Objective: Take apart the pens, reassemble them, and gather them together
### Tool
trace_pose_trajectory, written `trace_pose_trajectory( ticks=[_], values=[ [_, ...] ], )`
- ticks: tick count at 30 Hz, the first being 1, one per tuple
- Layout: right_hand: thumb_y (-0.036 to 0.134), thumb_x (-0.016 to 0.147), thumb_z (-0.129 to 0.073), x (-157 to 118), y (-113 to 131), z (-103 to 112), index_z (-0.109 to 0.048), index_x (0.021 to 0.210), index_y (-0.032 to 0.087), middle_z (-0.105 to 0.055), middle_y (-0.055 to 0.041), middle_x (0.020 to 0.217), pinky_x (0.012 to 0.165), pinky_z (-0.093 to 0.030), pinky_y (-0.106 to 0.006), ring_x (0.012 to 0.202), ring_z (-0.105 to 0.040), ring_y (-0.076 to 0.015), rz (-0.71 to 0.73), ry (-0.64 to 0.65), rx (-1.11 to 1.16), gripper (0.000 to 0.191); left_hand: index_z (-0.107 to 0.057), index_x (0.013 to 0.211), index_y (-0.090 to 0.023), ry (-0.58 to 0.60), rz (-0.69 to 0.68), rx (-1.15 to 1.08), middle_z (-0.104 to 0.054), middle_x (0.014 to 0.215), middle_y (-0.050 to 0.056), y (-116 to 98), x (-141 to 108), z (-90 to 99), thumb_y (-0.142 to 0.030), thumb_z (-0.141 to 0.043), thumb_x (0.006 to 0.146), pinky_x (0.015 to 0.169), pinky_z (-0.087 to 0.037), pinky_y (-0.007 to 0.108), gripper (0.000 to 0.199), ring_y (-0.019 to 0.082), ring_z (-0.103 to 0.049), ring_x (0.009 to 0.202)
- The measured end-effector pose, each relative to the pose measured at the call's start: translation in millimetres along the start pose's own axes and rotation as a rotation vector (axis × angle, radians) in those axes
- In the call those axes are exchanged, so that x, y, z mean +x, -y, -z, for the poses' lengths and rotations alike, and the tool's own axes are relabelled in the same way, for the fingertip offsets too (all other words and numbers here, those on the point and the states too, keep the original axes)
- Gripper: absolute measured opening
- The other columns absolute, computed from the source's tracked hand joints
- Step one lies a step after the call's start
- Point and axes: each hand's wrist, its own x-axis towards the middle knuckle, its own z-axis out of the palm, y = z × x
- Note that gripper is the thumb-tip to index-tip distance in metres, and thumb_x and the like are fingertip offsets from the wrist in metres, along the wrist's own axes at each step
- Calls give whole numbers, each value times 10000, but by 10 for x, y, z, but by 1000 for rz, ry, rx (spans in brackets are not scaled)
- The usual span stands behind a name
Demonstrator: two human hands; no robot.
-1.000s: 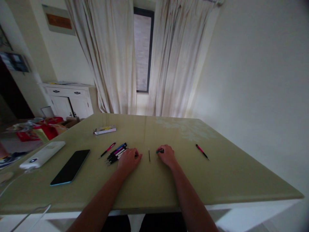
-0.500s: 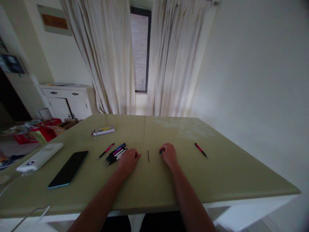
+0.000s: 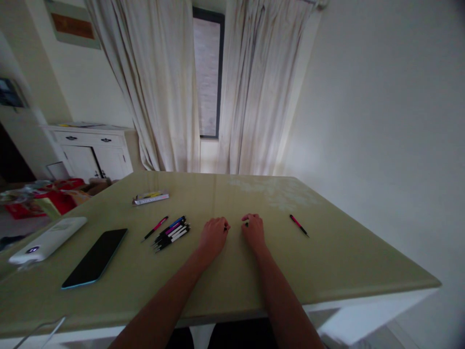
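Note:
Over the table's middle, my left hand (image 3: 213, 236) has its fingers closed, and a small dark bit shows at the fingertips. Most of what it holds is hidden. A short gap away, my right hand (image 3: 254, 231) curls around a small dark piece (image 3: 246, 224), of which only an end shows. Left of my left hand lies a bunch of several click pens (image 3: 171, 234) with blue, purple, white and black barrels. A red and black pen (image 3: 155, 229) rests just left of the bunch. Another red and black pen (image 3: 299, 225) lies to the right of my right hand.
A black-screened phone (image 3: 96, 257) and a white device (image 3: 49, 242) with a cable lie on the table's left side. Farther back is a small clear-topped box (image 3: 150, 198) with something yellow in it. The green table top (image 3: 348, 261) ends near my body.
My left hand has moved right, away from the bunch of pens, to where a thin dark refill lay. That refill no longer shows. My right hand's fingers have shifted slightly around its piece.

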Motion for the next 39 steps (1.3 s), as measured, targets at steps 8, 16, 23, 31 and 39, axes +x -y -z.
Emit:
trace_pose_trajectory(
  ticks=[8, 16, 23, 31, 39],
  values=[
    [76, 708, -512, 16, -55, -3, -665, 865, 188, -618, -109, 940, 830, -454, -341, 886, -599, -234, -81, 6, 55, 246, -655, 974, -177, 14, -9, 132, -688, 964, 133, -231, -113, -276, -264, -434, 959, 875, -422, 433, 238, 298, -609, 983],
    [276, 846, -541, 40, 213, 136, -652, 925, 185, -660, -83, 927, 735, -470, -301, 739, -587, -178, -40, -120, 360, 164, -640, 1118, -217, -441, 138, -338, -568, 1078, 91, 39, -119, -120, -310, -358, 977, 1024, -394, 455, 328, 248, -551, 1060],
    [420, 890, -589, -3, 442, 195, -688, 856, 200, -680, -28, 757, 639, -468, -253, 680, -601, -154, 27, 125, 752, 244, -594, 965, -212, -451, 239, -799, -548, 852, 18, 171, -4, -172, -419, -480, 924, 811, -497, 343, 240, 189, -575, 825],
    [411, 820, -664, 15, 428, 131, -720, 866, 187, -694, -32, 709, 618, -487, -257, 644, -629, -158, 15, 258, 837, 236, -577, 1074, -191, -262, 112, -953, -656, 973, 56, 126, -24, -204, -356, -535, 895, 794, -517, 328, 247, 178, -647, 847],
    [272, 788, -648, -13, 281, 350, -671, 755, 198, -714, -35, 714, 661, -468, -273, 660, -653, -173, -76, 23, 332, 84, -722, 887, -219, -109, 110, -145, -658, 1011, 66, 81, -146, -170, -412, -698, 805, 936, -410, 418, 210, 275, -562, 1042]
  ],
)
